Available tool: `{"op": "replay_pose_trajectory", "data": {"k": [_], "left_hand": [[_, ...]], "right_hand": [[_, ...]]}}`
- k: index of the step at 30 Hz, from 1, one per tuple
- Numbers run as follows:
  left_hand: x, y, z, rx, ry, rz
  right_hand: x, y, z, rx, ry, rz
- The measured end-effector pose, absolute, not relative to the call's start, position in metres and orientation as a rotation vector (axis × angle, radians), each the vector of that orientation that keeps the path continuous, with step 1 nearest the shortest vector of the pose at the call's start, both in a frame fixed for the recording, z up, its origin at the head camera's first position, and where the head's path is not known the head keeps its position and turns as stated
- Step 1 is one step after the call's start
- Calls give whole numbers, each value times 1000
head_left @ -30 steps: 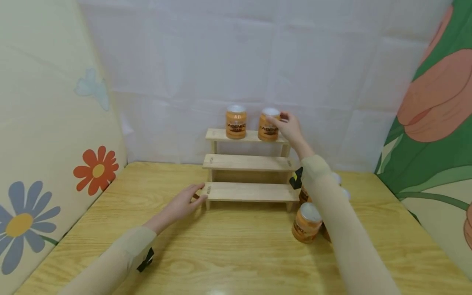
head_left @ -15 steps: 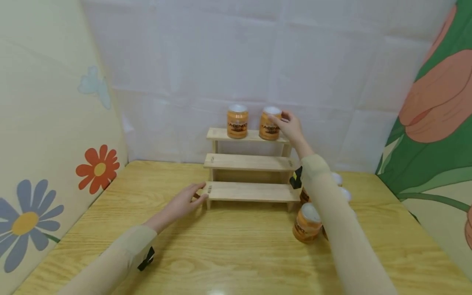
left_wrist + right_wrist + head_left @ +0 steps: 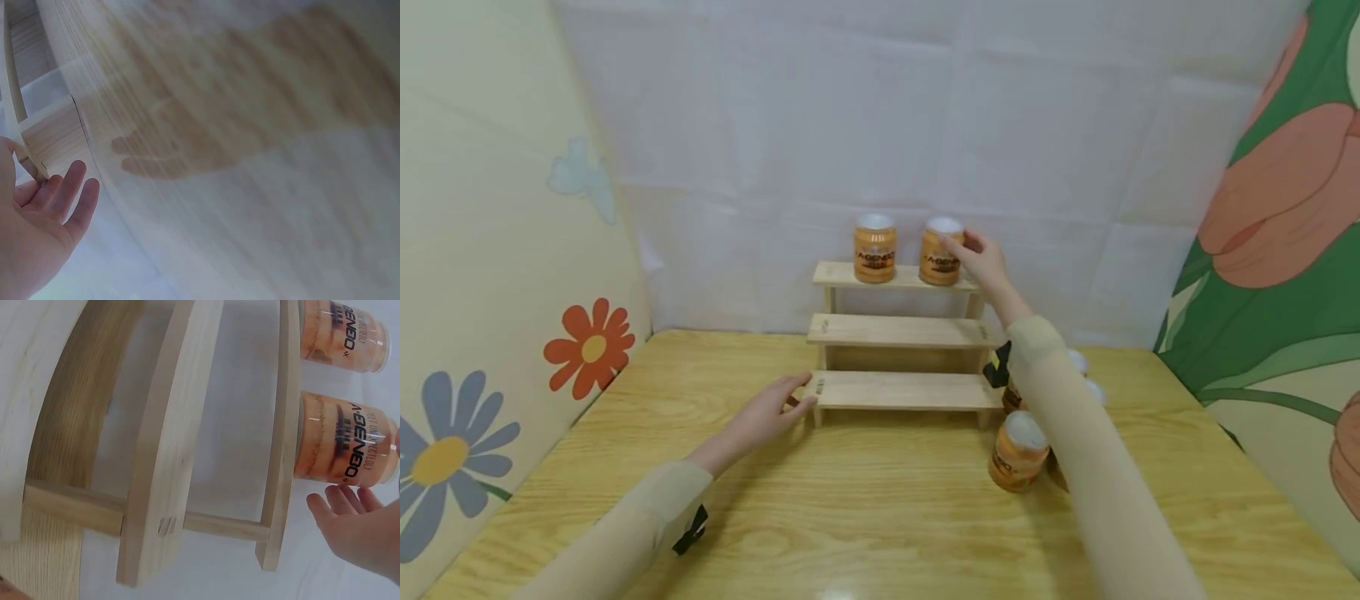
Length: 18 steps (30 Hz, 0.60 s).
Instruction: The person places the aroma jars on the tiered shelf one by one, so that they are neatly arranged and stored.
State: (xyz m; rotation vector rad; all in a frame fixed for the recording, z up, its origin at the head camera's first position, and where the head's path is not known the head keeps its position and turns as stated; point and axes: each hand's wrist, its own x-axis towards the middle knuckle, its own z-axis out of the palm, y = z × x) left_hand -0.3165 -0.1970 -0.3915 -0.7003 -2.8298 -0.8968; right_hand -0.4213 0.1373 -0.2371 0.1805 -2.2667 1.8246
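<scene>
A three-step wooden display rack (image 3: pixel 898 332) stands on the table. On its top step are two orange cans with pale lids, side by side. My right hand (image 3: pixel 983 260) holds the right-hand can (image 3: pixel 938 257) from its right side, thumb toward the front; in the right wrist view this can (image 3: pixel 344 440) has its base at the step. The left-hand can (image 3: pixel 875 250) stands apart from it. At the lowest step's left end, my left hand (image 3: pixel 772 407) grips the board, with the thumb over it and fingers below in the left wrist view.
An orange can (image 3: pixel 1018 454) stands on the table (image 3: pixel 850 517) right of the rack, in front of several more partly hidden by my right sleeve (image 3: pixel 1086 442). A white cloth (image 3: pixel 760 150) hangs behind; flowered panels flank both sides.
The head view has shifted slightly. Both hands keep their places on the can and the rack, and the cans stay where they were.
</scene>
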Motion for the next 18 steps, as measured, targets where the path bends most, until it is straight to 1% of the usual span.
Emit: {"op": "replay_pose_trajectory", "data": {"k": [8, 18], "left_hand": [[-316, -203, -390, -669, -2829, -929], [-319, -208, -389, -678, -2793, -874]], "right_hand": [[-415, 147, -238, 207, -2333, 1756], [-398, 161, -238, 367, -2428, 1663]]}}
